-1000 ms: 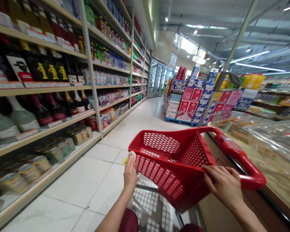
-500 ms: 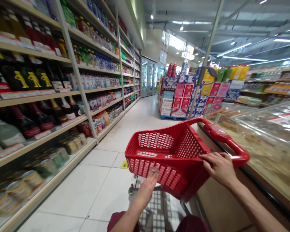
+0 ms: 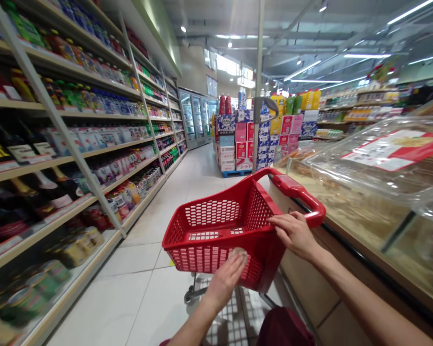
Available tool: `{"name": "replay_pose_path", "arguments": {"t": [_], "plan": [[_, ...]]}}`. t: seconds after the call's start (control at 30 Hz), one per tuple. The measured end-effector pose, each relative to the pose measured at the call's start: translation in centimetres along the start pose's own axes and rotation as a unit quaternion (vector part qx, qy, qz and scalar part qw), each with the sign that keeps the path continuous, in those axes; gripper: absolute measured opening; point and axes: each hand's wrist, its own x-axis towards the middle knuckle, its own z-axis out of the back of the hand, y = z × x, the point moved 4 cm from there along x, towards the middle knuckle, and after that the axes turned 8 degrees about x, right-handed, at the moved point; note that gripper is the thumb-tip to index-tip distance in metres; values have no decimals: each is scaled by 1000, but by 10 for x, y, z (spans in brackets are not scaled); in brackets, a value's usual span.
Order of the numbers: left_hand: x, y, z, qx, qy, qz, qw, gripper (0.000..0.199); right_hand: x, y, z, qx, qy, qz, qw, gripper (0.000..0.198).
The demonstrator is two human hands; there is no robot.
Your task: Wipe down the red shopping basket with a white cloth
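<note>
A red plastic shopping cart (image 3: pixel 216 211) with perforated walls stands in front of me, its handle (image 3: pixel 303 194) at the right end. Under the fingertips of my left hand (image 3: pixel 222 282) is a small pale crumpled cloth (image 3: pixel 241 253), pressed to the outside of the cart's near wall. My left fingers lie fairly straight over it, so only its edge shows. At the cart's back corner, below the handle, my right hand (image 3: pixel 295 234) holds the top rim, with the fingertips over the edge. The basket has nothing visible inside.
Shelves of bottles and cans (image 3: pixel 94 139) line the left side. A display counter with clear lids (image 3: pixel 393 158) runs along the right, close to the cart. Stacked boxes (image 3: pixel 243 144) stand ahead near a pole (image 3: pixel 258 62). Glass-door coolers (image 3: pixel 197 115) are farther back.
My left hand has slid the cloth along the near wall toward the handle end. My right hand stays on the rim. The whole view has shifted, putting the cart farther left.
</note>
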Motion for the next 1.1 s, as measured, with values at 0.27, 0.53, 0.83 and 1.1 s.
{"name": "replay_pose_path", "arguments": {"t": [0.27,0.53,0.83,1.1], "plan": [[14,-19,-10,-27,63,-78,995,40,-9,-10,4,6,-45,-30,999,29],[64,-28,-12,-34,18,-70,997,37,-16,-31,29,-26,-156,-85,984,32],[127,-58,1,-35,-57,-95,993,35,-12,-40,46,85,-151,-99,980,33],[127,-67,-4,-13,-24,-141,990,34,-15,-45,54,148,-185,-112,965,34]]}}
